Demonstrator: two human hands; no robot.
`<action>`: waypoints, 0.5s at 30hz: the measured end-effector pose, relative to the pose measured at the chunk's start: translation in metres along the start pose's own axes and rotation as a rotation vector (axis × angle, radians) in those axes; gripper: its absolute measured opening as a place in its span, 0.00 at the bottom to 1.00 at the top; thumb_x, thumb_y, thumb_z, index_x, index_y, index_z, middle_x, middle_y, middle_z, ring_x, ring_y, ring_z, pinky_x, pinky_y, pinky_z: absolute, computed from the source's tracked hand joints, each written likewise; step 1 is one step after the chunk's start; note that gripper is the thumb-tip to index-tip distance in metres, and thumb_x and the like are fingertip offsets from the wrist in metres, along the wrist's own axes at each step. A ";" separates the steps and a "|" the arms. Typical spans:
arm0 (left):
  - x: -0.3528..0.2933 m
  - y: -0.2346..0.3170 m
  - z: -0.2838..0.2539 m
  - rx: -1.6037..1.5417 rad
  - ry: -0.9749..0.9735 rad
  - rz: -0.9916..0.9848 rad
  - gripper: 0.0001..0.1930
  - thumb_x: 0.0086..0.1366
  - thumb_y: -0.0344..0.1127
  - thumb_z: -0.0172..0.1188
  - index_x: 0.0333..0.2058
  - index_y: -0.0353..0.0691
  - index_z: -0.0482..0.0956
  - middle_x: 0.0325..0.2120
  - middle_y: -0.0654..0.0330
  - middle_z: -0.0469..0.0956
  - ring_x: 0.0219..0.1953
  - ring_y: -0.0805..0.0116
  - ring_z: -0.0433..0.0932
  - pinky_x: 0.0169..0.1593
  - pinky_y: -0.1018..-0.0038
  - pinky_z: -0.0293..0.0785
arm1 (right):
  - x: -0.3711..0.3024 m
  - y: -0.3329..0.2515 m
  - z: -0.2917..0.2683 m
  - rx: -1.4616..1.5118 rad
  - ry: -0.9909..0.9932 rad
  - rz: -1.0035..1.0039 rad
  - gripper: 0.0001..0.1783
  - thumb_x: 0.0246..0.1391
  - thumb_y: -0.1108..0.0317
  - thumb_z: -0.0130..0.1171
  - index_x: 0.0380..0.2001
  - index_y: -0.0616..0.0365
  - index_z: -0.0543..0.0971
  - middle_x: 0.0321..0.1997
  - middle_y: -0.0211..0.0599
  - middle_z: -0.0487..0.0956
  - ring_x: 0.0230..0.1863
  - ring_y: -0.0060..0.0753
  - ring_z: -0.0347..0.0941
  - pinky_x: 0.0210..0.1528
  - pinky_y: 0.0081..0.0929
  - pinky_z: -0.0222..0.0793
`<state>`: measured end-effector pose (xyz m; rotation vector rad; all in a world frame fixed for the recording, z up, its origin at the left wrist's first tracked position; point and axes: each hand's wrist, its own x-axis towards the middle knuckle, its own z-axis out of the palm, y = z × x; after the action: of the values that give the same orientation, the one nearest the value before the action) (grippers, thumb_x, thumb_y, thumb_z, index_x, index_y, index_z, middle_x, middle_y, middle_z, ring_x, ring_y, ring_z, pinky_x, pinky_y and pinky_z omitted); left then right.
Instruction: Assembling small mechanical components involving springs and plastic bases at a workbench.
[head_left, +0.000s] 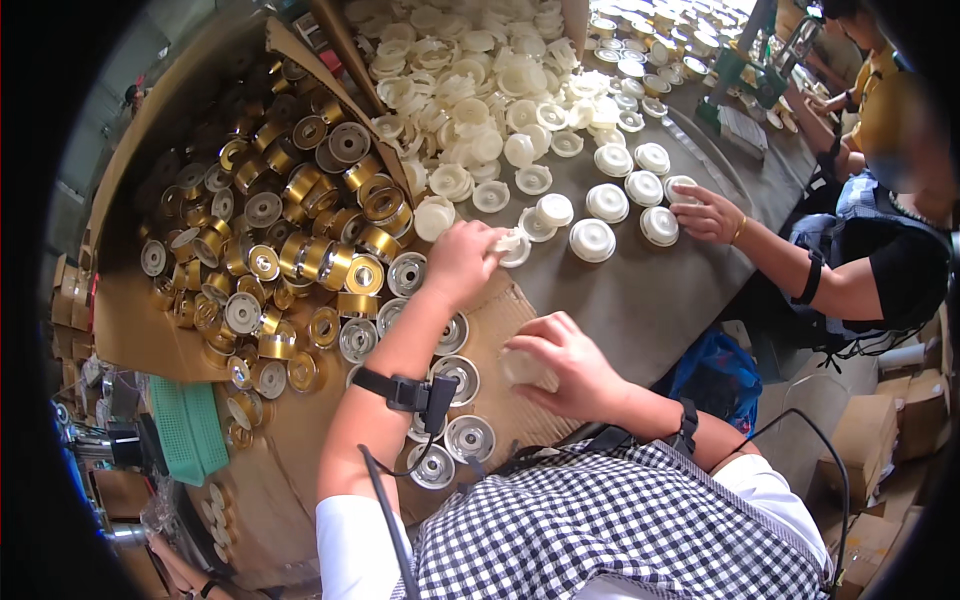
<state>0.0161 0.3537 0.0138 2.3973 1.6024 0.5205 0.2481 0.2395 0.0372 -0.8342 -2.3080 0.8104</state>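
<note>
My left hand [460, 262] reaches forward over the table and pinches a small white plastic cap [510, 243] at the edge of the white pile. My right hand [560, 365] stays close to my body, fingers curled around a white plastic piece [527, 368] over a cardboard sheet [500, 310]. Several silver metal discs [468, 437] lie on that cardboard below my left forearm. Gold and silver metal caps [290, 240] fill an open cardboard box on the left.
A big heap of white plastic caps [480, 90] covers the grey table [640, 300] ahead. A co-worker's hand [705, 213] rests by several white round caps [620, 210] on the right. A green basket [190, 430] sits at lower left, cardboard boxes [900, 420] at lower right.
</note>
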 end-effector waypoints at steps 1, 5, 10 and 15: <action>0.000 0.003 -0.005 -0.003 0.002 0.008 0.16 0.63 0.35 0.68 0.50 0.45 0.85 0.47 0.57 0.81 0.49 0.57 0.80 0.54 0.62 0.76 | 0.005 -0.008 0.005 0.110 0.033 -0.045 0.32 0.45 0.62 0.76 0.56 0.54 0.78 0.54 0.43 0.76 0.56 0.51 0.71 0.59 0.44 0.73; -0.012 -0.005 -0.034 -0.265 0.142 -0.104 0.14 0.68 0.33 0.64 0.51 0.41 0.83 0.43 0.57 0.83 0.45 0.57 0.83 0.49 0.66 0.80 | 0.029 -0.026 0.048 0.182 0.060 -0.176 0.34 0.45 0.61 0.76 0.57 0.54 0.77 0.54 0.43 0.76 0.55 0.51 0.71 0.58 0.45 0.73; -0.061 -0.003 -0.071 -1.129 0.124 -0.465 0.21 0.75 0.27 0.57 0.64 0.39 0.70 0.52 0.57 0.81 0.46 0.71 0.83 0.43 0.75 0.80 | 0.035 -0.012 0.074 0.074 -0.018 -0.183 0.37 0.43 0.58 0.77 0.59 0.50 0.79 0.57 0.39 0.77 0.58 0.49 0.71 0.62 0.47 0.69; -0.115 -0.012 -0.083 -1.026 -0.017 -0.457 0.22 0.74 0.28 0.58 0.64 0.40 0.73 0.54 0.60 0.80 0.48 0.75 0.82 0.46 0.79 0.79 | 0.015 0.006 0.031 -0.116 0.019 -0.090 0.35 0.39 0.60 0.77 0.55 0.51 0.82 0.54 0.39 0.78 0.57 0.47 0.71 0.62 0.46 0.69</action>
<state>-0.0672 0.2499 0.0659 1.2447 1.3136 0.9193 0.2198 0.2428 0.0165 -0.7777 -2.3756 0.6323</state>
